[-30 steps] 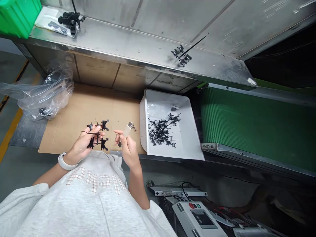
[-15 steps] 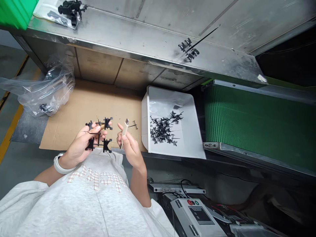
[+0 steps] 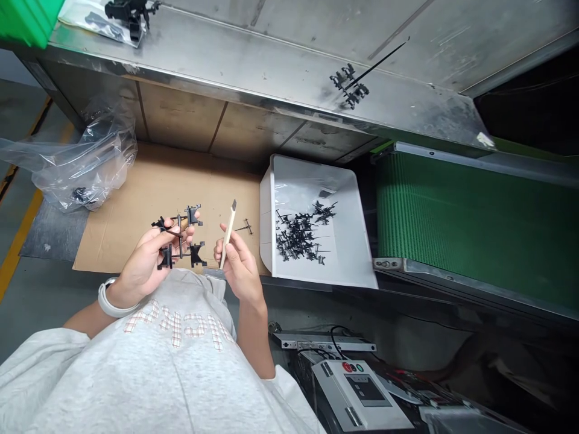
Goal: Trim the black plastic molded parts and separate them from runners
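Observation:
My left hand grips a black plastic moulded piece, several small parts joined by a thin runner frame. Its fingers are closed around the frame's left side, and the parts stick out to the right. In my right hand is a cream-handled utility knife, its dark tip pointing up and away from me. A gap separates the knife from the black piece. Beyond the knife, a small black runner scrap lies on the cardboard sheet.
To the right stands a white bin holding a pile of black runners. Past it is a green ribbed conveyor belt. A clear plastic bag sits at left. Another black moulded piece rests on the metal shelf.
My left hand has turned the black piece slightly and raised it a little. The knife in my right hand has tilted more upright, its tip higher. My view has shifted slightly.

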Action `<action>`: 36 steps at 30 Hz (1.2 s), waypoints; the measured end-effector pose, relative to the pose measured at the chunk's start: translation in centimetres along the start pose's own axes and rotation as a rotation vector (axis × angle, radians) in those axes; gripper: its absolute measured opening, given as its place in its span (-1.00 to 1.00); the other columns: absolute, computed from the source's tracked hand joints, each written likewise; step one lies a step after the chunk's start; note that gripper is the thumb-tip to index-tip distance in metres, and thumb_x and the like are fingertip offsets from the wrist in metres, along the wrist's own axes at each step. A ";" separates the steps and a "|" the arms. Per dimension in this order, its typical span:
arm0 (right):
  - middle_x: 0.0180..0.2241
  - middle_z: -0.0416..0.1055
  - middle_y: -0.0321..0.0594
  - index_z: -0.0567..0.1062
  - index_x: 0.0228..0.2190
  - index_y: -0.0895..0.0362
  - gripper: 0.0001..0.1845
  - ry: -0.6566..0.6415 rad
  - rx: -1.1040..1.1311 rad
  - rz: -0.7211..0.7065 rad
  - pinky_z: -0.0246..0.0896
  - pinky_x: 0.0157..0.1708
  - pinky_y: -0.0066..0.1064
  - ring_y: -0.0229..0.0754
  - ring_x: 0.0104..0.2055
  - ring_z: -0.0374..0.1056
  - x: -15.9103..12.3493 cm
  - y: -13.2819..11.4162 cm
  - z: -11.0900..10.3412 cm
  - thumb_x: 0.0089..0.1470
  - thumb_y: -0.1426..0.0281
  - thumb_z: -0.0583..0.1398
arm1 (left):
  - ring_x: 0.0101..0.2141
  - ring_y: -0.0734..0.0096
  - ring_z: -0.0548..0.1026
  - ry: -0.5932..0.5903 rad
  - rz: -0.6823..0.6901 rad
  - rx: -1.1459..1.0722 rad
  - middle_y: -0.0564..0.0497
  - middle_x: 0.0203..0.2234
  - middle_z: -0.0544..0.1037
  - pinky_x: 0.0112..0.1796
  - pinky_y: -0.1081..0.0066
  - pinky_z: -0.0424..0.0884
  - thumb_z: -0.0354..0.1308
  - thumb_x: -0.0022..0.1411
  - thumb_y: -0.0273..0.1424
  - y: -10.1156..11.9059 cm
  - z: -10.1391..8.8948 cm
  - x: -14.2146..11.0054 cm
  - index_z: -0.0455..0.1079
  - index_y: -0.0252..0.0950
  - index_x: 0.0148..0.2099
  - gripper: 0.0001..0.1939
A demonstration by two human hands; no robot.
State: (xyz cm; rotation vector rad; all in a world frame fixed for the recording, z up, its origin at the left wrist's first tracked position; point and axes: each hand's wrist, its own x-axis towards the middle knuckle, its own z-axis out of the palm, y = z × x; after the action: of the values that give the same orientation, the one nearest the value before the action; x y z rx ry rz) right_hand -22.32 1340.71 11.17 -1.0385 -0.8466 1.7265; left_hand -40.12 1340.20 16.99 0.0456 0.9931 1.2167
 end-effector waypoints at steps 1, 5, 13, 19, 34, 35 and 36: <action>-0.44 0.30 -0.38 0.39 -0.09 0.04 -0.58 -0.015 0.033 0.003 0.17 -0.42 -0.48 -0.36 -0.44 0.24 0.0 0.0 0.0 0.06 0.15 0.31 | -0.42 0.50 0.57 0.004 -0.006 -0.005 -0.03 -0.40 0.56 -0.47 0.65 0.44 0.12 0.21 -0.62 0.1 0.1 0.0 0.25 -0.30 -0.34 -0.85; -0.50 0.31 -0.45 0.31 -0.18 0.00 -0.59 -0.085 0.103 0.010 0.11 -0.54 -0.50 -0.41 -0.59 0.20 0.1 0.3 0.3 0.02 0.18 0.35 | -0.39 0.47 0.59 0.033 -0.018 -0.040 -0.02 -0.41 0.56 -0.47 0.64 0.45 0.04 0.23 -0.67 0.6 0.8 -0.3 0.25 -0.30 -0.36 -0.81; -0.60 0.26 -0.49 0.31 -0.25 0.04 -0.57 -0.113 0.062 -0.028 -0.04 -0.64 -0.56 -0.46 -0.69 0.06 0.0 0.9 1.2 0.02 0.07 0.34 | -0.38 0.46 0.61 0.104 -0.065 -0.121 -0.05 -0.42 0.58 -0.54 0.67 0.42 -0.06 0.27 -0.71 1.5 1.7 -0.7 0.26 -0.32 -0.42 -0.72; -0.53 0.34 -0.45 0.27 -0.29 0.04 -0.64 -0.129 0.125 -0.001 0.17 -0.54 -0.50 -0.38 -0.58 0.29 -0.4 0.4 1.4 0.09 0.12 0.29 | -0.29 0.45 0.62 0.140 -0.060 -0.133 -0.06 -0.40 0.58 -0.48 0.68 0.43 -0.04 0.25 -0.71 1.7 1.9 -0.7 0.27 -0.33 -0.44 -0.72; -0.62 0.33 -0.48 0.34 -0.37 0.10 -0.61 0.018 0.095 0.052 -0.04 -0.67 -0.58 -0.50 -0.72 0.07 0.4 0.0 3.5 -0.08 0.16 0.37 | 0.05 0.20 0.52 -0.035 0.001 -0.125 -0.11 -0.04 0.59 0.10 0.20 0.42 0.10 0.16 -0.61 0.1 1.2 0.4 0.30 -0.32 -0.41 -0.86; -0.62 0.34 -0.48 0.35 -0.37 0.10 -0.61 0.026 0.094 0.044 -0.03 -0.67 -0.59 -0.50 -0.72 0.07 0.4 -0.1 3.4 -0.09 0.17 0.38 | 0.05 0.20 0.52 -0.043 0.005 -0.128 -0.12 -0.04 0.59 0.11 0.20 0.41 0.10 0.17 -0.61 0.1 1.2 0.4 0.30 -0.32 -0.41 -0.86; -0.62 0.34 -0.48 0.35 -0.37 0.10 -0.61 0.028 0.090 0.039 -0.02 -0.67 -0.59 -0.50 -0.72 0.07 0.4 -0.2 3.3 -0.09 0.17 0.38 | 0.04 0.21 0.53 -0.047 0.007 -0.128 -0.13 -0.05 0.59 0.11 0.20 0.41 0.10 0.17 -0.61 0.1 1.2 0.5 0.30 -0.33 -0.41 -0.86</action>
State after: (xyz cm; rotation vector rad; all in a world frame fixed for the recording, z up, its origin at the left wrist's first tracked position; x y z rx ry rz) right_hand -25.36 1340.85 12.56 -1.0224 -0.7285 1.7629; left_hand -39.39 1341.14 17.45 -0.0226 0.8737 1.2777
